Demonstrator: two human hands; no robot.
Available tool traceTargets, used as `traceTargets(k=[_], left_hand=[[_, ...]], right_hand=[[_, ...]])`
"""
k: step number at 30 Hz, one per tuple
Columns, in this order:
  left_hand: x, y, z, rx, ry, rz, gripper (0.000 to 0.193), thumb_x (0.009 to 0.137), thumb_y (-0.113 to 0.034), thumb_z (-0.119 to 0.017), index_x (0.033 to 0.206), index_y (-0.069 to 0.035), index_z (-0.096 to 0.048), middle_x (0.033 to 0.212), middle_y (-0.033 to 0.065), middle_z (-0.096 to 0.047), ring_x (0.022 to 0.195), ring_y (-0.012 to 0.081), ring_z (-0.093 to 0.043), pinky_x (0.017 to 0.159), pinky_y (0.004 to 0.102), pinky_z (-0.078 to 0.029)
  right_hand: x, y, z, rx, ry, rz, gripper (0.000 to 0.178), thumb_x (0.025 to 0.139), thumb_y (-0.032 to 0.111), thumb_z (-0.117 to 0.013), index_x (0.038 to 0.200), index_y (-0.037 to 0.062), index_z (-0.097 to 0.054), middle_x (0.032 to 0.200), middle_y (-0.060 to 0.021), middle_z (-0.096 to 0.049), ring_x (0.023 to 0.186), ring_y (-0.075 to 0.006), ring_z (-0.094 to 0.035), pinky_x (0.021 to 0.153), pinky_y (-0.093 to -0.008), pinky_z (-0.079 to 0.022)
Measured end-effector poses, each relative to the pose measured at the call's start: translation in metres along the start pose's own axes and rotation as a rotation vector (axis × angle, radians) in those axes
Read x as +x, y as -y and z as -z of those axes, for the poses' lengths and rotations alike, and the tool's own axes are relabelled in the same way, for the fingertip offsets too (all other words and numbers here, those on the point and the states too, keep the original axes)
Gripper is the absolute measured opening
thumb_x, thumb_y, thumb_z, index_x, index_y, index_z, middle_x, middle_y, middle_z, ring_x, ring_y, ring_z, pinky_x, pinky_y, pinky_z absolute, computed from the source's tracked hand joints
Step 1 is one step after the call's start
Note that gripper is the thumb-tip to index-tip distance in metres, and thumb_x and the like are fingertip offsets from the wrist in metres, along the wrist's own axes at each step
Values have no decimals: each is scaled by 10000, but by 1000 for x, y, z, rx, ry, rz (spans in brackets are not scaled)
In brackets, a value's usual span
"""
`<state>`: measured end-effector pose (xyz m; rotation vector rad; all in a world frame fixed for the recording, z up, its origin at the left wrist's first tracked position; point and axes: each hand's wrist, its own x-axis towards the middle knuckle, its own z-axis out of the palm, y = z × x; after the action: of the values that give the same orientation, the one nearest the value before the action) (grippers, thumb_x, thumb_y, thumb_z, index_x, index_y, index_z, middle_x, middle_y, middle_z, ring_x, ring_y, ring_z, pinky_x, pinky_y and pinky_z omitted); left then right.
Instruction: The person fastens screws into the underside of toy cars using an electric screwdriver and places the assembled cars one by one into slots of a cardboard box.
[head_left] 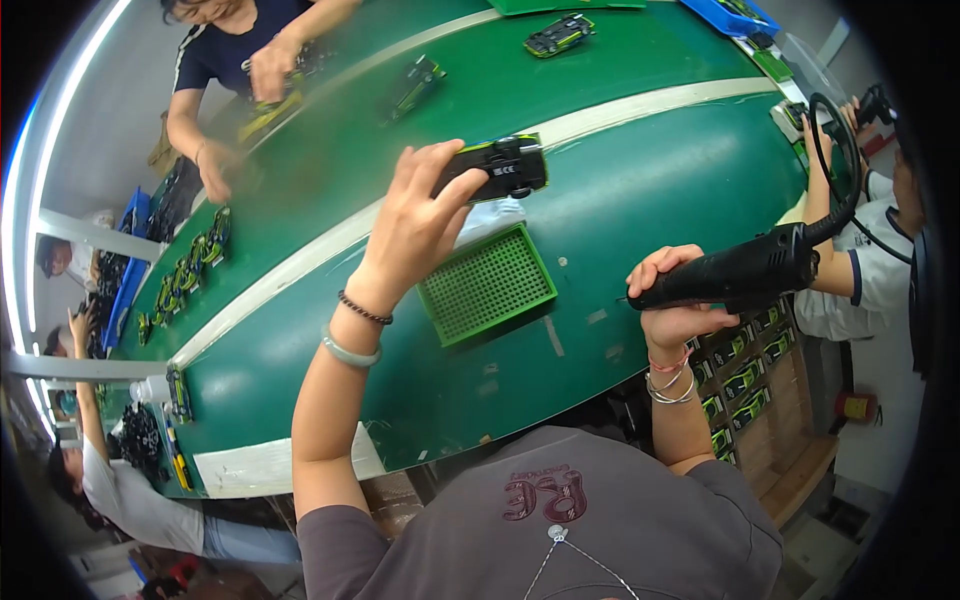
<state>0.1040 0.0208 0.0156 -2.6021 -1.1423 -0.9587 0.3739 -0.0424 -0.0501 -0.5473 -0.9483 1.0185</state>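
My left hand (pixel 408 215) is raised over the green work table, with fingers and thumb closed round the near end of a toy car (pixel 518 165). The car's black underside and wheels face up, edged in yellow-green. In my right hand (pixel 672 322) is a black electric screwdriver (pixel 745 268), lying nearly level, its thin bit pointing left. A cord runs from its rear end up to the right. The bit is apart from the car. Below the car, a shallow green perforated basket (pixel 502 322) rests on the table; small parts inside cannot be made out.
A white strip (pixel 640 103) borders the green table's (pixel 640 190) raised middle. Toy cars (pixel 560 36) lie on its far side, more in a row at left. A co-worker (pixel 225 60) handles a car opposite. A tray of cars (pixel 745 380) stands below my right arm.
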Motion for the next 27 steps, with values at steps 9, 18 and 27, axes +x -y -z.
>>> traceTargets(k=[9, 18, 27], left_hand=[[-31, 13, 17, 12, 27, 83, 411, 658, -14, -695, 1042, -92, -572, 1191, 137, -495, 1036, 331, -511, 910, 438, -421], [-44, 19, 28, -250, 167, 274, 359, 692, -83, -675, 1041, -79, -594, 1109, 144, -557, 1000, 301, -534, 826, 379, -462], [-58, 22, 12, -203, 214, 264, 388, 720, -99, -665, 1096, -80, -570, 1173, 137, -546, 1061, 317, -503, 915, 391, -410]], right_hand=[[2, 1, -6, -56, 21, -5, 975, 545, 920, -277, 849, 7, -438, 659, -90, -484, 529, -169, -503, 475, -277, -448], [13, 8, -21, -97, 58, -20, 1011, 527, 941, -240, 837, -1, -438, 658, -94, -488, 525, -171, -499, 476, -284, -446], [38, 4, -84, 195, 171, -67, 1064, 481, 971, -126, 806, 6, -434, 607, -102, -510, 495, -180, -498, 469, -284, -440]])
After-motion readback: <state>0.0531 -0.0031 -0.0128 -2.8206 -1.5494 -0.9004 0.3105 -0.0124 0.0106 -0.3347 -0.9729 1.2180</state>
